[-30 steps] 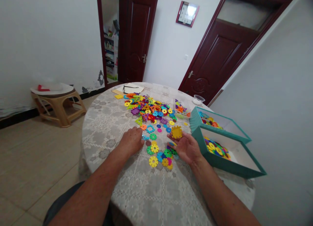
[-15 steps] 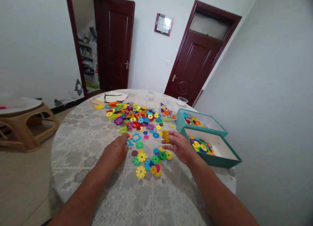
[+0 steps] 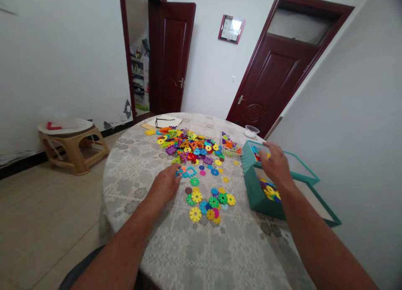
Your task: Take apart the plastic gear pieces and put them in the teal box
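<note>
My left hand (image 3: 166, 182) rests on the patterned tablecloth with its fingers curled together, their tips against a few blue and orange plastic pieces; whether it grips one is hidden. Beside it lie an openwork blue piece (image 3: 191, 171) and a green notched disc (image 3: 194, 181). Over the two teal boxes hangs my right hand (image 3: 278, 163), its fingertips above the back box (image 3: 246, 156). Some yellow shows by those fingers, but I cannot tell whether it is held or lies in the box. Loose discs fill part of the front box (image 3: 264, 204).
A heap of colourful pieces (image 3: 185, 145) spreads across the far middle. Nearer me is a cluster of notched discs (image 3: 213, 202). Behind stand a clear tray of small pieces (image 3: 230, 143) and a clear bowl (image 3: 251, 131); glasses (image 3: 165, 120) lie on paper at far left.
My right hand has moved right, from above the disc cluster to over the boxes, carrying a yellow piece away from there. My left hand stays by the blue pieces. The view has turned left.
</note>
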Action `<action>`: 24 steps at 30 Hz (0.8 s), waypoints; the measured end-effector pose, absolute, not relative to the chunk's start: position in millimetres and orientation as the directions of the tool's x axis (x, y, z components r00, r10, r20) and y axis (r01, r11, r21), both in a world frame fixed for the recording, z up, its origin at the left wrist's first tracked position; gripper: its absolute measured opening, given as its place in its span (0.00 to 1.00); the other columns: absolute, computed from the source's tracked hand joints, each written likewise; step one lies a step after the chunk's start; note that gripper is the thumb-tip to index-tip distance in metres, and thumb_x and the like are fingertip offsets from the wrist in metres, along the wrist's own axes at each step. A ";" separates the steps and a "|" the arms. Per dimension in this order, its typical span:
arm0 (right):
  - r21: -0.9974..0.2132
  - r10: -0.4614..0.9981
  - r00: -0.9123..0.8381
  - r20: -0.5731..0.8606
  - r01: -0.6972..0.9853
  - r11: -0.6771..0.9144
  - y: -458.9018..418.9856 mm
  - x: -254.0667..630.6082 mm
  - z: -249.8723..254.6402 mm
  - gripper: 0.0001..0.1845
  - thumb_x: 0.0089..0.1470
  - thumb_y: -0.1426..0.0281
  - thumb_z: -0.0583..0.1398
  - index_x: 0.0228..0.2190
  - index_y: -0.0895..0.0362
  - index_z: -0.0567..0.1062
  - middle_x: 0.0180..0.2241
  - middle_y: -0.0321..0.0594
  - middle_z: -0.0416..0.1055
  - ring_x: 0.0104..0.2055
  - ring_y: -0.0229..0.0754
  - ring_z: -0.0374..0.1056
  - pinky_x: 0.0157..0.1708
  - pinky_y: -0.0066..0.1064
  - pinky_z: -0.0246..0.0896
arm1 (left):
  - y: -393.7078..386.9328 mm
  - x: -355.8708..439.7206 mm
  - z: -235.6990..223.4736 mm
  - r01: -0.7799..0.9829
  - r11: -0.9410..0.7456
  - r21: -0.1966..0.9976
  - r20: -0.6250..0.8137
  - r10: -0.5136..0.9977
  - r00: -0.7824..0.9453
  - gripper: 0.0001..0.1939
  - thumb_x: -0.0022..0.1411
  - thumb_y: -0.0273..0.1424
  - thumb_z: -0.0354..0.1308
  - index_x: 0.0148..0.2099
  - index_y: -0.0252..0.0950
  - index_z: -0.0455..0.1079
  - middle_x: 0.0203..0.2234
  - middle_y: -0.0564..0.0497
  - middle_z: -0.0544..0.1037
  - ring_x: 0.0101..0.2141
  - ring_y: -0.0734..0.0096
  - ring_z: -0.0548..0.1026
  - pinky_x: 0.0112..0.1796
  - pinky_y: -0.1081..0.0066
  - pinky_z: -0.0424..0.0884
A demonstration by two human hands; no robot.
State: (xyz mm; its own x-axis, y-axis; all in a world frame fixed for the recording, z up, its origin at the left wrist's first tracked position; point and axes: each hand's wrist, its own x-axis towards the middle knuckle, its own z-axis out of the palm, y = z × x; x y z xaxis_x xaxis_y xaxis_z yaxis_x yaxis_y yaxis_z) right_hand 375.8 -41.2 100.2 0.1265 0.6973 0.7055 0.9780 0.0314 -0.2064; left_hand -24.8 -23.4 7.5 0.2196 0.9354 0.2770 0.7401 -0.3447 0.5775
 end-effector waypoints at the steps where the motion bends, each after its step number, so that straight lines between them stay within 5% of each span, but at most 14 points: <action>1: -0.212 0.721 0.054 0.690 0.968 0.131 -42.5 361.7 92.5 0.21 0.64 0.64 0.54 0.54 0.58 0.74 0.58 0.56 0.72 0.63 0.55 0.65 0.63 0.51 0.61 | -23.2 -25.6 8.0 0.746 -0.334 0.575 0.272 0.939 0.210 0.18 0.67 0.27 0.54 0.58 0.35 0.71 0.50 0.40 0.81 0.49 0.55 0.79 0.53 0.60 0.71; 7: -0.265 0.794 -0.398 0.459 0.792 0.550 -41.9 253.0 31.3 0.18 0.65 0.72 0.55 0.53 0.55 0.76 0.57 0.49 0.74 0.62 0.48 0.68 0.64 0.46 0.62 | -21.5 -34.2 9.9 0.791 -0.228 0.568 0.218 0.968 0.123 0.18 0.67 0.25 0.56 0.58 0.35 0.72 0.52 0.40 0.81 0.51 0.56 0.78 0.54 0.62 0.70; 17: -0.038 0.892 -0.447 0.067 0.892 0.450 0.9 187.4 3.4 0.20 0.64 0.78 0.54 0.53 0.56 0.79 0.58 0.50 0.73 0.63 0.48 0.65 0.62 0.37 0.59 | -21.8 -47.0 6.7 0.822 -0.215 0.527 0.213 0.970 0.117 0.17 0.68 0.24 0.53 0.57 0.34 0.74 0.51 0.40 0.81 0.53 0.56 0.78 0.54 0.64 0.69; 24: -0.005 0.865 -0.501 0.032 0.865 0.502 -20.2 212.3 11.4 0.10 0.60 0.75 0.57 0.42 0.58 0.77 0.51 0.51 0.74 0.56 0.50 0.67 0.58 0.38 0.59 | -24.5 -49.6 7.3 0.814 -0.233 0.533 0.219 0.967 0.133 0.18 0.68 0.25 0.53 0.58 0.34 0.73 0.51 0.39 0.81 0.52 0.55 0.78 0.54 0.62 0.70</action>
